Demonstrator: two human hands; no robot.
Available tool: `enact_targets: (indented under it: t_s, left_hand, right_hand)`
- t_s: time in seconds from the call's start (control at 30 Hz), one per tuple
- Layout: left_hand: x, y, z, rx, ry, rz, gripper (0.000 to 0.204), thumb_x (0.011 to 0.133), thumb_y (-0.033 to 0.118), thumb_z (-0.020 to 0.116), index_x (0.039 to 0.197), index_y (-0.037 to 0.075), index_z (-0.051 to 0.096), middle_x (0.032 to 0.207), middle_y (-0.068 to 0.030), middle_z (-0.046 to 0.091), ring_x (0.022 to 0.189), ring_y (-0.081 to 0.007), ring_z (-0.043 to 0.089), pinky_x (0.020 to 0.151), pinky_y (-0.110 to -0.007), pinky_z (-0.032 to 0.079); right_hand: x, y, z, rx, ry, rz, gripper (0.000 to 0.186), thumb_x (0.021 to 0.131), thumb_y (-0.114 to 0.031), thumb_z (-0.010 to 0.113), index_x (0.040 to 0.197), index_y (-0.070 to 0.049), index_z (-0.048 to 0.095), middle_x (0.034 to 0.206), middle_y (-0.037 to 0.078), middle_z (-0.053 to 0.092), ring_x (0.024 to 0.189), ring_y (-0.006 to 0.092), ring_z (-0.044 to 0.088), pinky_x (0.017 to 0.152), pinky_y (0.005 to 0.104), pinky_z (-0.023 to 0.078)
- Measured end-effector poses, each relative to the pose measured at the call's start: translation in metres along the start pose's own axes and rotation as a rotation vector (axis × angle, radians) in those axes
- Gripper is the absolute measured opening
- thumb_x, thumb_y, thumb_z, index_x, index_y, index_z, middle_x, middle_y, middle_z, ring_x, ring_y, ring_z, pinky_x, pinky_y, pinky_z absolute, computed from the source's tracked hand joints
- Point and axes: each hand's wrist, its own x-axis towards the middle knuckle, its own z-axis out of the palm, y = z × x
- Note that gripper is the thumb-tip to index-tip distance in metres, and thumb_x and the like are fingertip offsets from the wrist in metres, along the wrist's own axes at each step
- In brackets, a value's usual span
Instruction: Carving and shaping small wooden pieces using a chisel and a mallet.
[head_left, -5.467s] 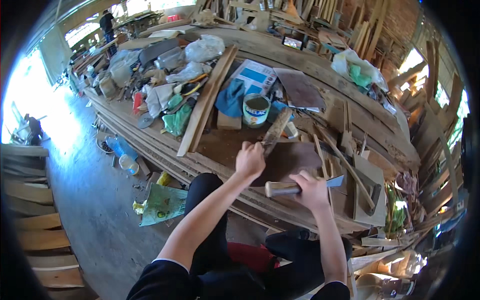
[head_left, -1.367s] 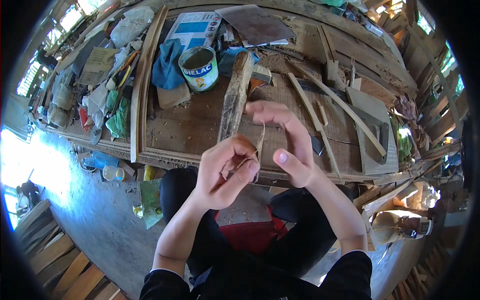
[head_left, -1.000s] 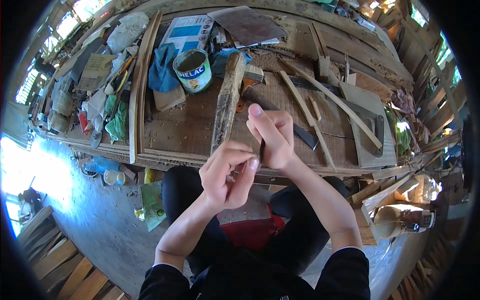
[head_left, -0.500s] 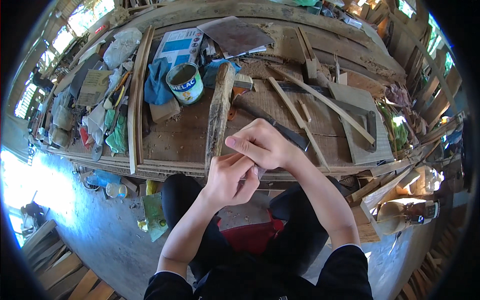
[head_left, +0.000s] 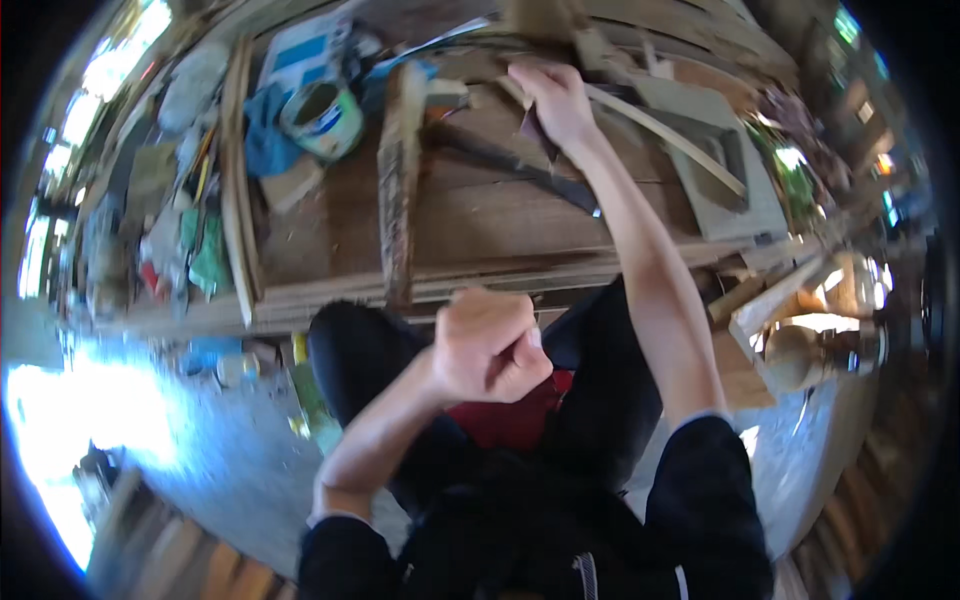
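Note:
My left hand (head_left: 487,347) is a closed fist above my lap, in front of the bench edge; anything inside it is hidden. Stretched out over the bench, my right hand (head_left: 556,100) is closed, with a small dark brown flat piece (head_left: 537,133) sticking out below its fingers. The image is blurred there, so its exact kind is unclear. A thin wooden strip (head_left: 670,140) runs rightward from beside that hand. Left of the right forearm lies a dark, long-bladed tool (head_left: 520,172).
A rough wooden stick (head_left: 400,190) lies toward the bench's front edge. An open paint can (head_left: 322,120) stands left of it, by a blue cloth (head_left: 265,135). Long boards (head_left: 236,190) and plastic bags are farther left. A metal square (head_left: 735,155) rests at the right.
My hands were together over the bench's front edge. The right one has moved away, forward over the bench, while the left has stayed near my lap. The view has shifted.

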Motion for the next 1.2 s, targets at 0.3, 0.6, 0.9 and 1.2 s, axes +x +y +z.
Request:
enact_targets:
  t_s: [0.3, 0.6, 0.9, 1.2]
  left_hand:
    - [-0.007, -0.028, -0.051, 0.625, -0.176, -0.190, 0.029, 0.081, 0.014, 0.072, 0.106, 0.000, 0.066, 0.089, -0.0141, 0.064, 0.080, -0.0283, 0.061, 0.076, -0.033, 0.049]
    - [-0.006, -0.015, -0.037, -0.439, 0.260, -0.640, 0.021, 0.099, 0.016, 0.054, 0.105, -0.004, 0.059, 0.082, -0.0016, 0.058, 0.069, -0.0077, 0.052, 0.063, -0.022, 0.043]
    - [-0.007, -0.019, -0.049, 0.217, 0.384, -0.250, 0.007, 0.076, -0.002, 0.064, 0.078, 0.000, 0.057, 0.066, -0.0054, 0.055, 0.055, -0.0097, 0.049, 0.051, -0.024, 0.040]
    - [-0.002, -0.018, -0.057, 0.590, 0.335, 0.126, 0.012, 0.063, -0.006, 0.062, 0.070, 0.001, 0.055, 0.064, -0.0077, 0.054, 0.052, -0.0227, 0.052, 0.049, -0.030, 0.043]
  right_hand:
    - [-0.061, -0.034, 0.031, 0.345, -0.504, -0.028, 0.060, 0.098, -0.063, 0.030, 0.088, -0.006, 0.048, 0.074, 0.003, 0.048, 0.062, 0.0078, 0.037, 0.055, 0.0223, 0.030]
    - [-0.078, -0.036, 0.054, 0.068, -0.754, -0.268, 0.059, 0.100, -0.056, 0.031, 0.112, -0.001, 0.049, 0.081, 0.012, 0.055, 0.075, 0.0230, 0.055, 0.069, 0.0347, 0.044]
    - [-0.092, -0.047, 0.051, -0.078, -0.703, -0.170, 0.066, 0.088, -0.047, 0.064, 0.131, 0.000, 0.047, 0.113, 0.010, 0.058, 0.101, 0.0188, 0.055, 0.088, 0.0315, 0.043]
    - [-0.113, -0.033, 0.061, 0.477, -0.865, 0.074, 0.050, 0.097, -0.015, 0.056, 0.144, -0.006, 0.042, 0.103, 0.004, 0.065, 0.090, 0.0096, 0.058, 0.083, 0.0255, 0.049]
